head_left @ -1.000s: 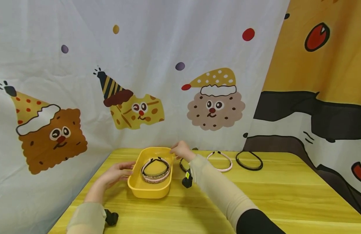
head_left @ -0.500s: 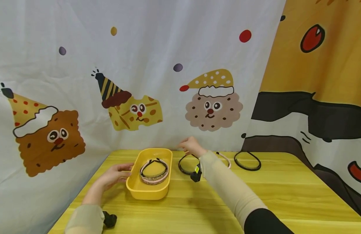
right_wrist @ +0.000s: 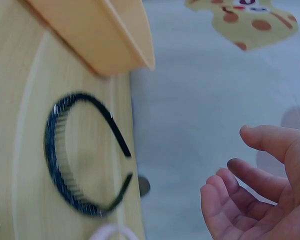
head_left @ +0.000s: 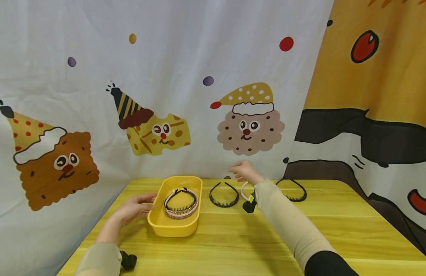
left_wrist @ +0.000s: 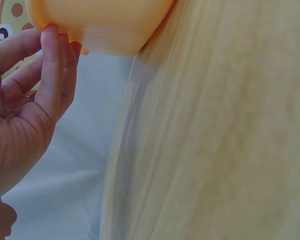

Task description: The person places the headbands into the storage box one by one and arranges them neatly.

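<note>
A yellow plastic basket-like tray (head_left: 175, 230) stands on the table, holding several stacked headbands (head_left: 181, 211), among them black, pink and glittery ones. My left hand (head_left: 133, 209) rests its fingertips against the tray's left side, fingers fairly straight, as the left wrist view also shows. My right hand (head_left: 246, 171) hovers over the back of the table with nothing in it, its fingers loosely bent and thumb apart in the right wrist view. Below it to the left lies a black toothed headband (head_left: 224, 204). A pink headband (head_left: 245, 191) is partly hidden behind the right forearm.
Another black headband (head_left: 295, 198) lies farther right, partly behind the right sleeve. The wooden table (head_left: 337, 226) meets a printed curtain (head_left: 185, 46) along its back edge. Black wrist cameras (head_left: 129, 261) sit on both wrists.
My right hand has left the tray's rim and moved right, past the nearest black headband toward the pink one. The left hand stays at the tray, and the view has shifted slightly.
</note>
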Action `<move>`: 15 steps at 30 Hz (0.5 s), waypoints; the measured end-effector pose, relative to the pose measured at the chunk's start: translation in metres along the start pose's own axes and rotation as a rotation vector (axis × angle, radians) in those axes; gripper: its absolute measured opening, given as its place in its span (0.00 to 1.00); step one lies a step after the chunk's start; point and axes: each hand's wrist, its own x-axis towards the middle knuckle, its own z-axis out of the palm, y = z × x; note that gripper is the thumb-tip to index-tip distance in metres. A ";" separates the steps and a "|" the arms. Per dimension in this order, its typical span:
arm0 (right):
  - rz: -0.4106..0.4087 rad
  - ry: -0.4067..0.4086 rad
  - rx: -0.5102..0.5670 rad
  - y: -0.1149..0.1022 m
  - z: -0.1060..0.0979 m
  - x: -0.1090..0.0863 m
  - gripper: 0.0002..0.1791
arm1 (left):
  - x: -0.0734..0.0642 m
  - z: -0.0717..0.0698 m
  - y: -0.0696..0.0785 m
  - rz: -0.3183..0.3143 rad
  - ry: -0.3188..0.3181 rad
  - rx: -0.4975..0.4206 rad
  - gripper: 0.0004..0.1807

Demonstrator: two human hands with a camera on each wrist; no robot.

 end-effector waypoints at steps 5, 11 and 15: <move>0.046 0.040 -0.013 0.013 -0.024 -0.002 0.26 | 0.000 0.001 -0.001 0.006 -0.003 0.000 0.33; 0.095 0.072 -0.017 0.029 -0.049 -0.002 0.28 | -0.001 0.001 0.001 0.010 -0.005 0.008 0.33; 0.102 0.070 -0.014 0.037 -0.067 -0.007 0.29 | -0.001 0.001 0.001 0.012 -0.009 0.009 0.33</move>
